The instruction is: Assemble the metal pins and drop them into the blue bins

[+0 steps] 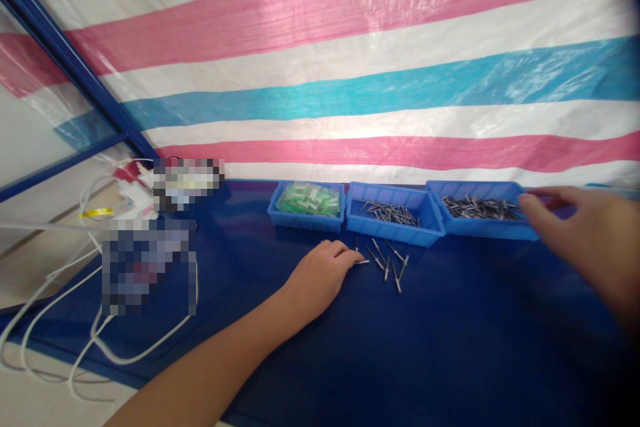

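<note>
Rivets (387,273) are lying loose on the desk (450,327) before the middle bin (393,228), probably for easy reach, left hand (320,277) resting curled against one, grip unclear, right hand (587,230) hanging open by the right bin (493,228).

Slim silver rivets (399,287) lie scattered on the blue tabletop (450,333).

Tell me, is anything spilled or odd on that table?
Yes, loose metal rivets lie at different angles on the blue table, in front of the middle bin, beside the left hand. That looks odd because similar ones are inside the bin.
</note>
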Motion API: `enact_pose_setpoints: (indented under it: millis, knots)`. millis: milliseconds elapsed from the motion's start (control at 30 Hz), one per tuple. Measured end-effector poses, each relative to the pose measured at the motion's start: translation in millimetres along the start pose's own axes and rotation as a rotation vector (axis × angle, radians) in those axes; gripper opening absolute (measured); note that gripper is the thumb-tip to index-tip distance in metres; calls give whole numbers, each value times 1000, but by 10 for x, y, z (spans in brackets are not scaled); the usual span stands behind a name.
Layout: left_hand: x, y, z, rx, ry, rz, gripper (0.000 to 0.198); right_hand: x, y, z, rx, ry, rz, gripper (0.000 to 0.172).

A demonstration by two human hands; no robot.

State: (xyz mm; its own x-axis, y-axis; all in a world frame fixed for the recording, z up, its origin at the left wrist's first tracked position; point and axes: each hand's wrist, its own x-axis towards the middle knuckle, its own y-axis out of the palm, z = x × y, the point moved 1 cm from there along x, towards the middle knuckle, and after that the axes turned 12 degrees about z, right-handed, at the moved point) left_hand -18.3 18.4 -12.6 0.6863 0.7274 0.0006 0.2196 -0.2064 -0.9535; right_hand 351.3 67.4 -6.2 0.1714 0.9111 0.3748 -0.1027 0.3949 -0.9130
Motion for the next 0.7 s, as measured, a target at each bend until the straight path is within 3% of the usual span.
enact_pose_setpoints:
  millis: [100,233,400,533,700]
  knots:
    - [9,-1,11,-41,3,-24,29,-153,-210,484,1,-115,0,27]
    - [29,-69,-37,-240,7,-158,27,-466,-326,1100,312,-366,15,21]
    - [27,-181,-242,-612,-4,-461,19,-949,-280,1669,689,-399,489,26]
    - [0,-189,-393,-710,70,-504,16,-1141,-247,1866,874,-389,667,20]
    - [-22,-188,-400,-763,63,-532,16,-1120,-194,1850,1065,-353,759,23]
